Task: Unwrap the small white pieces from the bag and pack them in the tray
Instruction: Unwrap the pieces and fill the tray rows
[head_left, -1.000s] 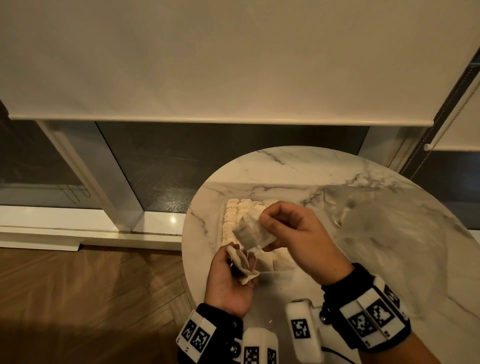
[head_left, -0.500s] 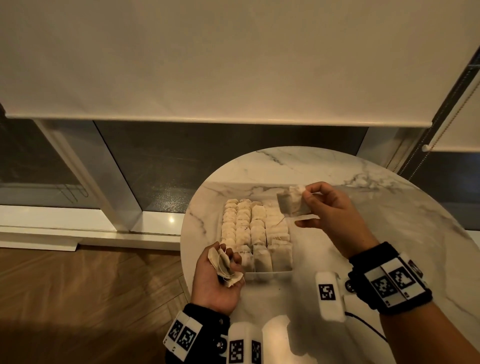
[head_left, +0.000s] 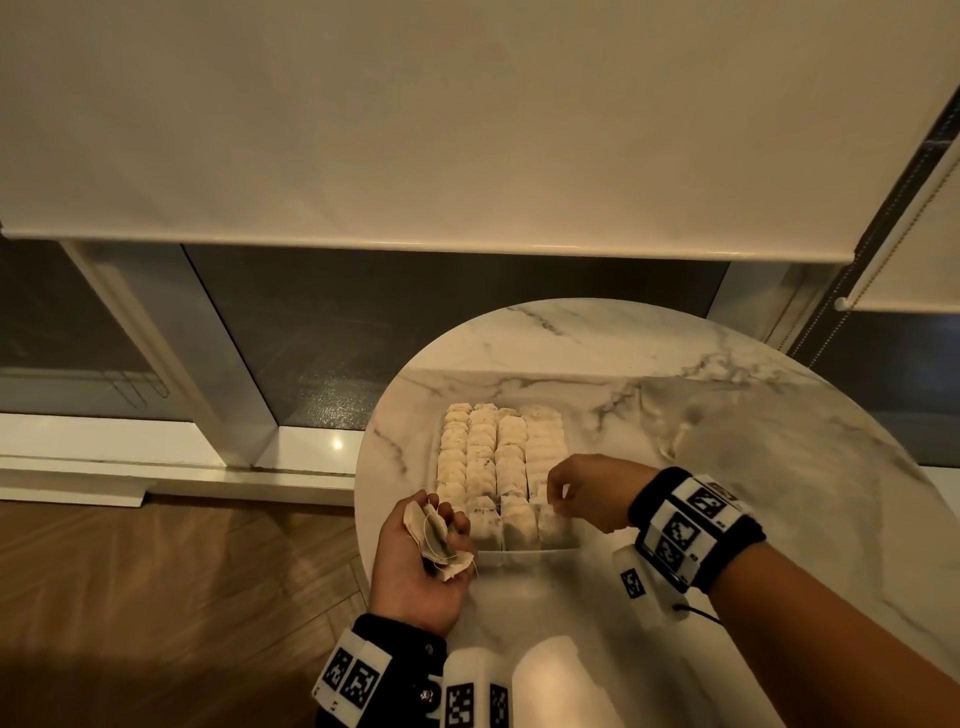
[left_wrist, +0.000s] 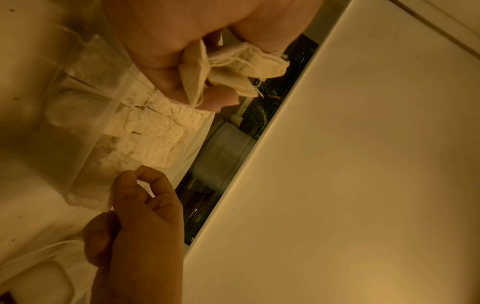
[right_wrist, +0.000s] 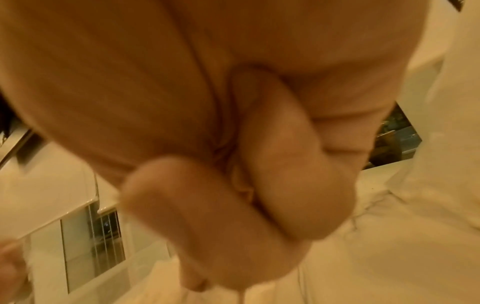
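Observation:
A clear tray (head_left: 524, 555) on the round marble table holds several rows of small white pieces (head_left: 480, 457), standing on edge. My right hand (head_left: 557, 498) is low over the tray's near right corner. Its thumb and forefinger pinch the top of one white piece (head_left: 549, 522) that stands in the last row. In the left wrist view that same pinch (left_wrist: 133, 174) shows at the tray's wall (left_wrist: 85, 127). My left hand (head_left: 441, 530) hovers at the tray's near left corner and grips a crumpled bunch of white pieces with strings (left_wrist: 233, 67). The right wrist view shows only blurred curled fingers (right_wrist: 207, 205).
A crumpled clear plastic bag (head_left: 727, 431) lies on the table (head_left: 571, 338) to the right of the tray. The table's left edge drops to a wooden floor (head_left: 182, 597). A window with a lowered blind (head_left: 415, 130) is behind.
My right hand carried its white piece from above the tray's far right side down to the near right corner. My left hand kept its bunch and barely moved.

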